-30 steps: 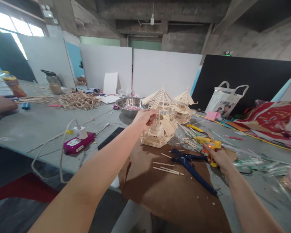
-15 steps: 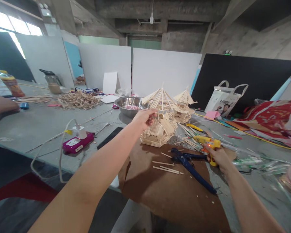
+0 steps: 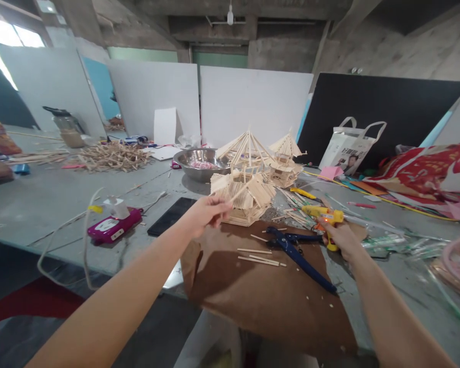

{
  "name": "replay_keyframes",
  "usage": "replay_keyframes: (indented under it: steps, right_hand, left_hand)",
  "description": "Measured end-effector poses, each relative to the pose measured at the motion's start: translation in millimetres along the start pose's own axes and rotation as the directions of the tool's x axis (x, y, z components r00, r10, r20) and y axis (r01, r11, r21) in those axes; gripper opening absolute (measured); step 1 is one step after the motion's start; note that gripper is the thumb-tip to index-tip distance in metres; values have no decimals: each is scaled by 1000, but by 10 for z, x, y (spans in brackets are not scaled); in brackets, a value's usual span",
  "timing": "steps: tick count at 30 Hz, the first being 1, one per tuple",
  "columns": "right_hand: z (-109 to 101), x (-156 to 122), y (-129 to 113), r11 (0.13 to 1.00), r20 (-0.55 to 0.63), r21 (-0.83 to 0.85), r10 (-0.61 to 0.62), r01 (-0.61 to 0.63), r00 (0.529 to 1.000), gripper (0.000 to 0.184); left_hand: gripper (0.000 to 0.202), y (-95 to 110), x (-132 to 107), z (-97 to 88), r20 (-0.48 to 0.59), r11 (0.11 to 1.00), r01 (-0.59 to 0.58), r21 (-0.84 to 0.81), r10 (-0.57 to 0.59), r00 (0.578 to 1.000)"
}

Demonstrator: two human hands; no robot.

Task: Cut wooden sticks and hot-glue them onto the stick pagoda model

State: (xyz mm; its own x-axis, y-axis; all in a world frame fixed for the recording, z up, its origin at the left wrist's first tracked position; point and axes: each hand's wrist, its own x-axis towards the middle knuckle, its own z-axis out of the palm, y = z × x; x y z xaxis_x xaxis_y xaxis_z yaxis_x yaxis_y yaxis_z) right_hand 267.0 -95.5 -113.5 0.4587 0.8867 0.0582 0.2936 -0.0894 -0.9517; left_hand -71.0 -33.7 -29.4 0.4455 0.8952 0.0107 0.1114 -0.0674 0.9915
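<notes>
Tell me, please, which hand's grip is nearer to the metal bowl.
Left. The left grip is on the near side of the metal bowl; the right grip is farther off to the right, around the yellow glue gun.

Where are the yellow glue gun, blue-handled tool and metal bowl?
Yellow glue gun [image 3: 331, 216]: head view, on its body.
Blue-handled tool [image 3: 305, 267]: head view, on its long handle.
Metal bowl [image 3: 200, 175]: head view, on its outer wall.
</notes>
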Motion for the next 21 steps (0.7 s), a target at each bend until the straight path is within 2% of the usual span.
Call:
replay_keyframes:
  steps: [2,4,7,9,10,12,16,21]
  right_hand:
    - [5,-3,-1,1000,2,21,8,-9,1000,38]
    - [5,2,12,999,2,32,5,-5,1000,38]
    - [1,10,28,999,-2,32,-1,1,1000,37]
    - [-3,11,23,1000,-8,21,1,-1,1000,36]
    - [-6,9,16,1000,-13,11,1,-1,1000,36]
    - [-11,4,-3,1000,-23,-14,2,-2,1000,36]
    - [-25,-4,-32,999,-36,-44,12,-14,999,38]
    - [-31,1,-21,1000,-15,-8,-3,3,1000,39]
  left_hand:
    - [25,-124,-101,13,75,976,47,212,-64,995]
    - [26,-237,-128,58,125,890,23,455,-89,988]
    - [22,-376,-71,171,167,614,-134,778,4,986]
    - [19,-440,-13,256,194,428,-204,881,65,979]
    - [19,-463,14,293,209,364,-222,905,74,975]
    - [19,-494,57,350,233,289,-240,927,61,971]
    - [20,-528,112,380,269,261,-269,927,35,962]
    - [18,-589,137,344,292,388,-289,875,54,955]
